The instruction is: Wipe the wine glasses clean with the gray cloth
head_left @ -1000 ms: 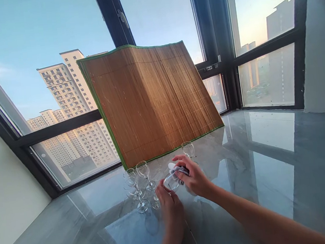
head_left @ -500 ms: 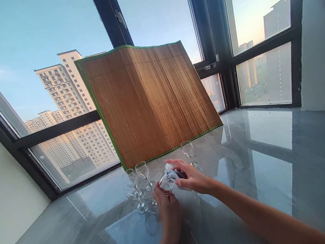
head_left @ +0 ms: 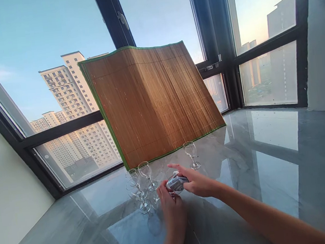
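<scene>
My left hand (head_left: 170, 198) is closed around a clear wine glass (head_left: 172, 184), tilted on its side with its bowl toward the right. My right hand (head_left: 193, 180) pinches a pale grey cloth (head_left: 179, 181), part of which sits inside the bowl; its index finger points out over the rim. Left of my hands, several stemmed glasses stand upright in a group, among them a front glass (head_left: 135, 190) and one behind it (head_left: 145, 171). A single stemmed glass (head_left: 190, 150) stands beyond my right hand. The stem of the held glass is mostly hidden by my left fingers.
A bamboo mat (head_left: 155, 103) with green edging leans against the window frame behind the glasses. The glossy grey marble ledge (head_left: 234, 214) reflects the windows. Dark window frames (head_left: 229, 54) surround the corner, and a white wall (head_left: 323, 45) rises at the right.
My right hand has turned and pushed the cloth deeper into the glass bowl. The glass is tilted further toward the right hand. The view has shifted slightly.
</scene>
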A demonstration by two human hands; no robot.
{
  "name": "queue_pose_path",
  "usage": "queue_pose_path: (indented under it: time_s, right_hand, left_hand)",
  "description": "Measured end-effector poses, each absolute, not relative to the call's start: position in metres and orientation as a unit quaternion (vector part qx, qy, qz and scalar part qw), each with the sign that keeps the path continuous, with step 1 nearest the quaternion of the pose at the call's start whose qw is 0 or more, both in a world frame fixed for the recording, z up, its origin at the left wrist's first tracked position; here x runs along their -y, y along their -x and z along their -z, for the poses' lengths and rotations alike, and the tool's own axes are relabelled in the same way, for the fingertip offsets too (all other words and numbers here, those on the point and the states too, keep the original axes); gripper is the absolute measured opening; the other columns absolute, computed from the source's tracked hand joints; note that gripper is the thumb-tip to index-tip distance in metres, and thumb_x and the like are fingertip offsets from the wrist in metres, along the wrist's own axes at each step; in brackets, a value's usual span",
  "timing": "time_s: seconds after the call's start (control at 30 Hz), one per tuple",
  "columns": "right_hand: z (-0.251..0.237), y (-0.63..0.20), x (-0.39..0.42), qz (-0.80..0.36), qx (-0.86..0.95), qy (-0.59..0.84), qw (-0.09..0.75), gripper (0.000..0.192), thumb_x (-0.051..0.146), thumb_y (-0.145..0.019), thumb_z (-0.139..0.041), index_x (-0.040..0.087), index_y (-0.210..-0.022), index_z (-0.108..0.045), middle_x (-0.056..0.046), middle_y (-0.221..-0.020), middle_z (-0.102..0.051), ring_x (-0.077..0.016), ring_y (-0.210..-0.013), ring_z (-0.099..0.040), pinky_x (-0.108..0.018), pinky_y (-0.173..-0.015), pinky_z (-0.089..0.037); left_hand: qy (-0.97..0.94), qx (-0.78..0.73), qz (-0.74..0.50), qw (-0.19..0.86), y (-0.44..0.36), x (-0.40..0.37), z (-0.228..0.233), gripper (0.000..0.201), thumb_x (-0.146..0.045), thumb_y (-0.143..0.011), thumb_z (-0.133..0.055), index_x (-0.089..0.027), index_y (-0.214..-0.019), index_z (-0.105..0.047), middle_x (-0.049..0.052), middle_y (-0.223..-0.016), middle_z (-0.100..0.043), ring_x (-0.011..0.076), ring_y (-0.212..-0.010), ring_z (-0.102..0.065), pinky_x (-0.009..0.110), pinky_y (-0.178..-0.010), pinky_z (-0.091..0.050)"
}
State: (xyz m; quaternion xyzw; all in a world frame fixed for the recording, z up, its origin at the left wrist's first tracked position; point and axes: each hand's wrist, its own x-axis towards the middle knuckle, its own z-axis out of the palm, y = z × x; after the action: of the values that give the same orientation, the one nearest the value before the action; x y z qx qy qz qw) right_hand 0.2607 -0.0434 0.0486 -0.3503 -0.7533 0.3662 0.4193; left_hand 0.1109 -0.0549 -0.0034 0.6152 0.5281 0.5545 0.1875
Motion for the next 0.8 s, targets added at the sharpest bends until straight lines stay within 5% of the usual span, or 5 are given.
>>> queue_pose_path:
  time_s: [0.4, 0.6, 0.8]
  right_hand:
    - [-0.031, -0.247, 0.036, -0.197, 0.765, 0.392, 0.472, 0.084, -0.004, -0.067, -0.041, 0.026, -0.146, -0.034, 0.001, -0.089, -0.061, -0.0147, -0.078, -0.053, -0.028, -0.076, -0.040]
    - [-0.023, -0.243, 0.035, -0.197, 0.757, 0.425, 0.456, 0.080, -0.003, -0.068, -0.043, 0.026, -0.143, -0.039, -0.002, -0.100, -0.063, -0.0173, -0.086, -0.056, -0.029, -0.080, -0.041]
    - [-0.021, -0.242, 0.029, -0.208, 0.736, 0.436, 0.474, 0.074, -0.003, -0.067, -0.044, 0.024, -0.135, -0.045, 0.000, -0.088, -0.067, -0.0164, -0.080, -0.058, -0.026, -0.076, -0.042]
  left_hand:
    - [-0.587, -0.543, -0.561, 0.215, -0.113, 0.055, 0.002, 0.049, -0.012, -0.077, -0.048, -0.020, -0.126, -0.047, 0.012, -0.124, -0.051, 0.0187, -0.098, -0.060, 0.033, -0.089, -0.050]
    - [-0.571, -0.553, -0.548, 0.260, -0.111, 0.052, 0.003, 0.049, -0.011, -0.075, -0.049, -0.020, -0.123, -0.049, 0.011, -0.125, -0.052, 0.0161, -0.088, -0.063, 0.033, -0.086, -0.051]
    - [-0.582, -0.561, -0.518, 0.279, -0.111, 0.050, 0.002, 0.054, -0.012, -0.075, -0.049, -0.018, -0.128, -0.047, 0.013, -0.127, -0.052, 0.0188, -0.099, -0.062, 0.030, -0.083, -0.051]
